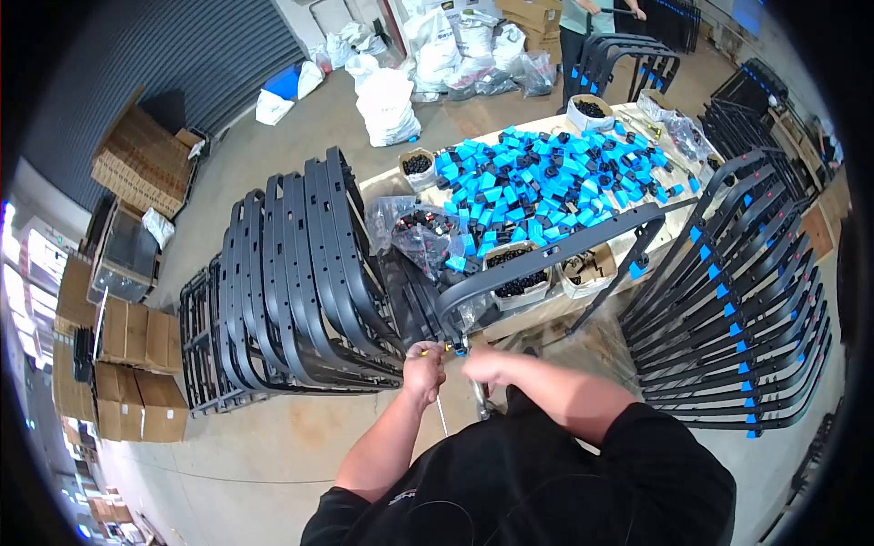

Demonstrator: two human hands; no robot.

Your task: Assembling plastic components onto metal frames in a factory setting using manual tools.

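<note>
One black curved frame (564,247) just beyond left hand (422,375), curled around yellow piece (424,352); right hand (485,366), grip unclear

On my head feed I log the left hand (424,373) curled on a small yellow item (432,351), too small for me to identify, and the right hand (484,366) just beside it, its grip hidden from me; both are near the lower left end of a curved black frame (557,252). Beyond the hands I note a table (386,187) bearing a heap of blue-and-black parts (546,182), containers of small black pieces (521,286) and a clear plastic bag (423,241). Rows of similar frames stand left (296,246) and right, with white sacks (387,102) and a co-worker (581,20) farther back.
</note>
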